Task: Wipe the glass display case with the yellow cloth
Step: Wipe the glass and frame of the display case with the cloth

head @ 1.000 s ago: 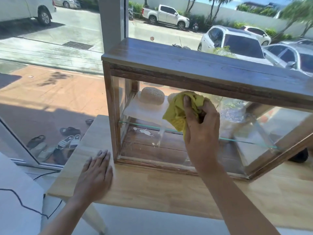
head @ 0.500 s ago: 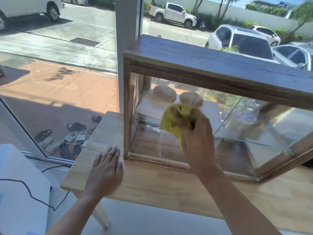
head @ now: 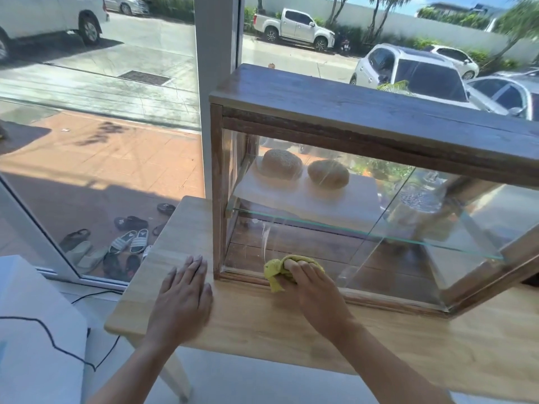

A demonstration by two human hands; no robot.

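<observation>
A wood-framed glass display case (head: 364, 112) stands on a light wooden table (head: 291, 325). My right hand (head: 312, 284) grips the bunched yellow cloth (head: 274, 271) and presses it against the bottom left of the front glass pane, just above the lower wooden frame. My left hand (head: 183, 295) lies flat with fingers spread on the table, left of the case's corner post. Inside the case, two round bread loaves (head: 328, 174) sit on a white board over a glass shelf (head: 364, 231).
A large window with a white post (head: 217, 48) rises behind the table. Outside are parked cars and several sandals (head: 128, 240) on the pavement. A white surface with a black cable (head: 43, 330) sits at the lower left. The case's right end is angled towards me.
My right hand has carried the cloth down the glass from mid-height to the bottom left corner. The view has shifted left. My left hand stays flat on the table.
</observation>
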